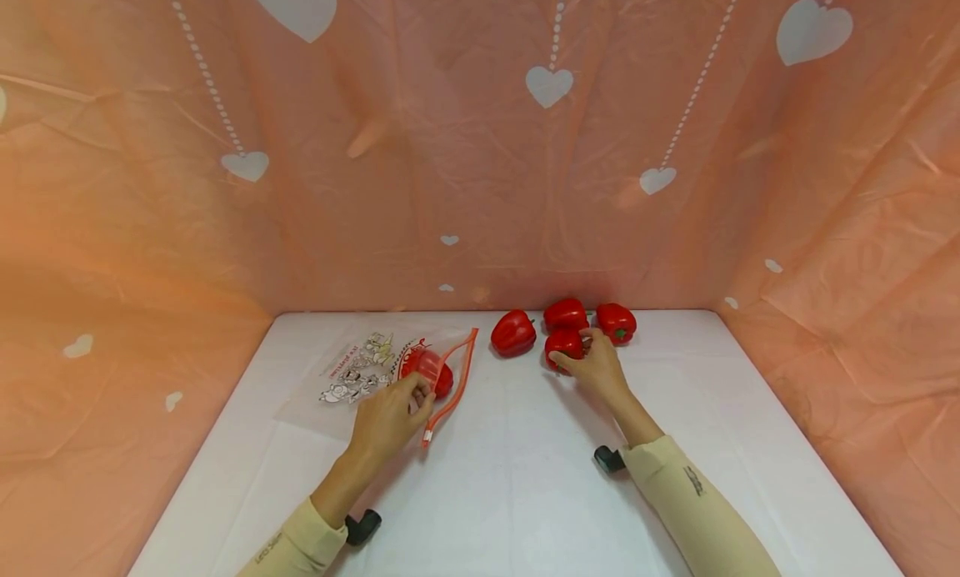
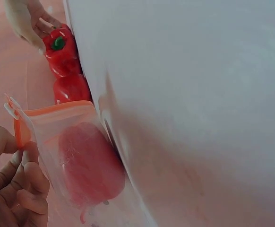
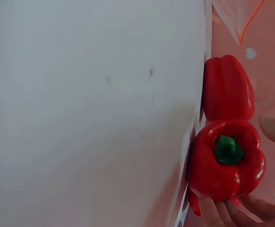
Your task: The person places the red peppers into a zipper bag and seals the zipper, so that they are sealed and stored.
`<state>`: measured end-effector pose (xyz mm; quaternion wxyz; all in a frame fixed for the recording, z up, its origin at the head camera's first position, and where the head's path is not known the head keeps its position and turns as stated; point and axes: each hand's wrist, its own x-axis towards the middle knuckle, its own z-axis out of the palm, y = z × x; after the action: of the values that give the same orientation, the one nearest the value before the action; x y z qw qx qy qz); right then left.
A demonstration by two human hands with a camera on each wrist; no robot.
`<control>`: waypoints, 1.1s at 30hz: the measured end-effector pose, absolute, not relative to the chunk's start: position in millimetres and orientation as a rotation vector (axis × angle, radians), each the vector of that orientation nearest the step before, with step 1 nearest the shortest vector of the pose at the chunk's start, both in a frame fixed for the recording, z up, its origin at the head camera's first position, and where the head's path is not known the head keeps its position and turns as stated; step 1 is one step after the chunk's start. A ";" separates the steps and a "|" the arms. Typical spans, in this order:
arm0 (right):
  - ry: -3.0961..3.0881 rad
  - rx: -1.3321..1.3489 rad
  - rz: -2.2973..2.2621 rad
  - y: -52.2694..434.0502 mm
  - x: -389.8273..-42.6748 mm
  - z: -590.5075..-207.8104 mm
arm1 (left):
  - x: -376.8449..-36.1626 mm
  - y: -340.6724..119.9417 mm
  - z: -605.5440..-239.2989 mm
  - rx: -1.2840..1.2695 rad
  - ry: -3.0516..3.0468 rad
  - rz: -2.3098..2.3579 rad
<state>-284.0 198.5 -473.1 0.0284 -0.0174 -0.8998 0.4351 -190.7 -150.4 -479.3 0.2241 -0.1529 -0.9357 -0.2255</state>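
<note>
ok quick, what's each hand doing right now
Left hand: pinches the mouth of the zip bag.
Right hand: fingers curled around a red pepper.

Soft, even, warm light with faint shadows. The head view is sharp but bowed at its edges; both wrist views are blurred, with the desk [image 2: 199, 94] washed out.

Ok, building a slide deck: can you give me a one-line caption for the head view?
Left hand holds the zip bag containing one red pepper; right hand grips another pepper.
</note>
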 end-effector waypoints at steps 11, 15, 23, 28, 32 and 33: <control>-2.797 -0.028 1.280 197.2 -294.5 -480.0 | -190.2 -149.9 -478.7 -0.418 -2.600 -0.646; -2.841 -0.045 1.228 197.3 -294.1 -478.7 | -190.3 -150.0 -478.8 -0.421 -2.594 -0.637; -2.905 -0.035 1.194 200.6 -291.0 -476.6 | -189.2 -150.8 -477.7 -0.406 -2.599 -0.632; -2.877 -0.029 1.249 202.0 -289.8 -477.6 | -189.8 -151.2 -477.9 -0.406 -2.601 -0.634; -2.861 -0.045 1.278 203.5 -289.5 -479.2 | -190.0 -151.1 -478.0 -0.403 -2.605 -0.641; -2.860 -0.045 1.281 203.9 -289.4 -479.4 | -189.8 -151.0 -478.1 -0.404 -2.604 -0.643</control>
<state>-289.4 203.9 -479.4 0.0037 -0.0144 -0.9125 0.4088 -189.8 -151.0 -478.1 0.2127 -0.1455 -0.9380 -0.2317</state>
